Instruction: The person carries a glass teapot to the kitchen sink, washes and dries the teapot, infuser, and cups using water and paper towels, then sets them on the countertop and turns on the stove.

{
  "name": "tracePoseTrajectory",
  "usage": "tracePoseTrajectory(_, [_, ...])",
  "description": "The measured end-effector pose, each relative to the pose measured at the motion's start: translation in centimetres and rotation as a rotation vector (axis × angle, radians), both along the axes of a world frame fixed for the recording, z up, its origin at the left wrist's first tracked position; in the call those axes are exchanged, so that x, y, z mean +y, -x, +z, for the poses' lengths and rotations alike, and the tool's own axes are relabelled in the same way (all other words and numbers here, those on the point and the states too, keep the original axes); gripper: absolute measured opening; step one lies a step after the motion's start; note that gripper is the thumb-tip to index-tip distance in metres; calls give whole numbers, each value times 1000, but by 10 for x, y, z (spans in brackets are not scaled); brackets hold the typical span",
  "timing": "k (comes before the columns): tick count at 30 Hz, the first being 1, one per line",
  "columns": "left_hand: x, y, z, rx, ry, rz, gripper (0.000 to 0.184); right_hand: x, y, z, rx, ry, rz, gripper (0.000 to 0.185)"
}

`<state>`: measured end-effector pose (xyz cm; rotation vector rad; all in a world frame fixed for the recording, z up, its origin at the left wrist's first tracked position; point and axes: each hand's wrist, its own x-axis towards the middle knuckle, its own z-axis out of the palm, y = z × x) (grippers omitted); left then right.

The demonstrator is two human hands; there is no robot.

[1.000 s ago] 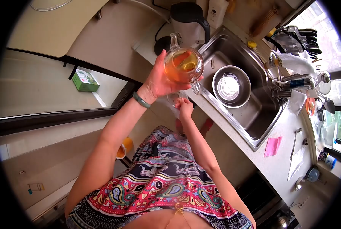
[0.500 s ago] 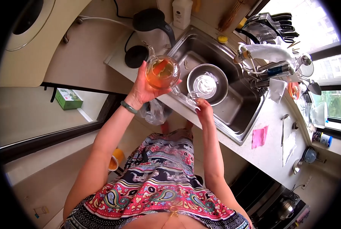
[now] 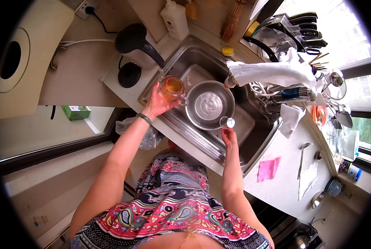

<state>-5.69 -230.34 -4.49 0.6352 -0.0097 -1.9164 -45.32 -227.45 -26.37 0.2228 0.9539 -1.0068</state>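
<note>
My left hand (image 3: 157, 103) is wrapped round a clear glass teapot (image 3: 172, 88) with amber liquid inside. The teapot is over the sink's near left edge, tilted. In my right hand (image 3: 230, 136) I hold a small round clear glass piece (image 3: 227, 122) by its near side; whether it is a lid or a small cup I cannot make out. It sits above the near right rim of a round steel basin (image 3: 209, 85). The basin stands in the steel sink (image 3: 245, 155), and its bottom shines with light.
A kettle (image 3: 135, 45) and its black base (image 3: 129, 74) stand left of the sink. A white pump bottle (image 3: 174, 20) is behind it. White cloth (image 3: 268, 72) drapes near the tap. On the right counter lie a pink cloth (image 3: 269, 169) and a spoon (image 3: 301, 159).
My view has shifted. My hands have moved apart: the teapot went left of the basin, and the small glass piece moved right, away from the teapot, to the basin's near right rim.
</note>
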Motion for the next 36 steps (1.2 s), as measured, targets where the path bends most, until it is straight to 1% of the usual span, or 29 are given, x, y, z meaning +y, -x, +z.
tracePoseTrajectory(1, [-4,1,-5,-2,-4,0,88,1,1,0,-10,16,-17,23])
tracePoseTrajectory(3, [-10,4,-11,-96,-46,62,78,3,5,4,0,6,-46,23])
tracePoseTrajectory(4, [-14,5,-11,-136,-112,85,72,4,7,7,11,0,-73,23])
tracePoseTrajectory(5, [-18,7,-12,-139,-115,84,72,5,16,12,64,-6,-54,21])
tracePoseTrajectory(7, [-30,10,-24,-241,-186,104,69,8,34,31,61,29,-78,16])
tracePoseTrajectory(8, [-36,11,-28,-265,-181,103,66,9,42,41,70,49,-65,16])
tracePoseTrajectory(9, [-41,9,-36,-266,-185,88,66,12,50,43,57,81,-60,16])
tracePoseTrajectory(11, [-55,2,-59,-305,-151,-37,64,16,62,46,100,86,-53,19])
tracePoseTrajectory(12, [-63,7,-56,-379,-180,-33,64,18,65,47,105,85,-65,19])
tracePoseTrajectory(13, [-65,13,-54,-374,-179,-41,64,20,68,49,134,95,-57,20])
tracePoseTrajectory(15, [-71,27,-45,-889,-79,24,70,22,75,49,164,106,-47,22])
tracePoseTrajectory(16, [-76,32,-43,-965,-104,62,72,24,79,49,178,113,-34,22])
tracePoseTrajectory(17, [-83,28,-54,-963,-101,62,72,24,81,47,192,121,-21,22])
tracePoseTrajectory(18, [-89,29,-60,-1267,62,101,74,24,79,53,194,123,-25,22])
tracePoseTrajectory(19, [-94,29,-65,-1564,237,141,76,25,78,60,222,129,-23,16])
tracePoseTrajectory(20, [-93,30,-71,-1421,229,155,79,26,77,67,252,135,-21,10])
tracePoseTrajectory(21, [-94,34,-58,-1415,234,152,79,27,76,69,257,135,-27,10])
tracePoseTrajectory(23, [-93,37,-39,-2005,441,86,82,31,75,71,353,153,21,17])
tracePoseTrajectory(24, [-89,38,-27,-2001,446,81,82,33,73,77,357,150,15,17])
tracePoseTrajectory(26, [-86,43,-6,-2399,675,-6,86,32,68,99,665,62,183,15])
tracePoseTrajectory(27, [-86,44,1,-2384,687,-6,86,29,65,109,985,243,423,14])
tracePoseTrajectory(29, [-85,40,10,-2587,1075,-113,86,12,34,162,1489,475,613,15])
tracePoseTrajectory(31, [-89,44,7,-2553,1054,-70,88,-9,-1,220,1898,712,688,13])
tracePoseTrajectory(32, [-91,48,7,-2298,848,-22,86,-22,-14,246,1909,709,678,13])
tracePoseTrajectory(33, [-93,50,4,-2034,653,16,85,-34,-26,269,2011,726,708,11])
tracePoseTrajectory(34, [-102,44,-25,-1648,612,48,86,-46,-33,280,2108,743,742,10])
tracePoseTrajectory(35, [-100,46,-13,-1648,615,54,86,-62,-36,283,2112,747,737,10])
tracePoseTrajectory(36, [-95,54,10,-1190,246,-80,86,-78,-35,285,2158,620,833,10])
